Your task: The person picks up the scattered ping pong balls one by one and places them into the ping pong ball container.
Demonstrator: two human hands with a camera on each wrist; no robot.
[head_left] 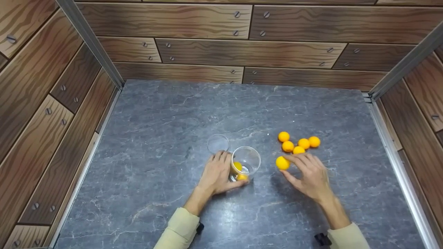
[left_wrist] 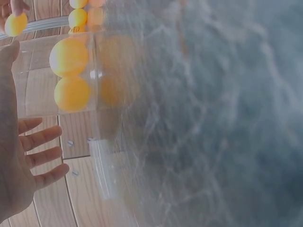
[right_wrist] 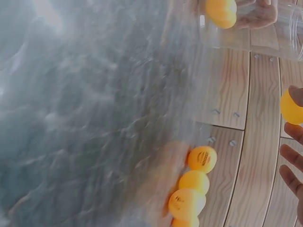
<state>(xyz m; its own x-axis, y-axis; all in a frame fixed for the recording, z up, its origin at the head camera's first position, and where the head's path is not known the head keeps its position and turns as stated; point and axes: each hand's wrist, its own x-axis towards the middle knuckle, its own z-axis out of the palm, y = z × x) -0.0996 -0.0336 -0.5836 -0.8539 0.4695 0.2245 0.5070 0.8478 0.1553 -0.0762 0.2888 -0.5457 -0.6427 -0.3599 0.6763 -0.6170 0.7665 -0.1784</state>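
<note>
Right grip point(head_left: 308, 174): pinching a ball point(head_left: 282, 163), raised right of the cup point(head_left: 258, 166).
Left grip point(head_left: 216, 174): spread beside the cup, I judge to steady it.
Cup: upright on the tabletop point(head_left: 155, 138), containing two balls point(head_left: 237, 166).

Loose balls point(head_left: 288, 146) R of ctr in the head frame are showing bright orange, as is the single ball point(head_left: 282, 163) just below; in the R-wrist frame, lower R, some are bearing small dk print. Tub point(head_left: 254, 159) nr ctr is staying colorless & clear, w/ orange glowing thru; lid point(head_left: 218, 143) at its upper L is looking clear too. Tabletop point(head_left: 173, 114) is running blue-grey w/ whitish marbled veins. Plank walls point(head_left: 204, 20), top & both sides, are mixing tan & dk brown w/ wavy woodgrain. Btm sleeves point(head_left: 178, 228) are showing pale yellow.
</note>
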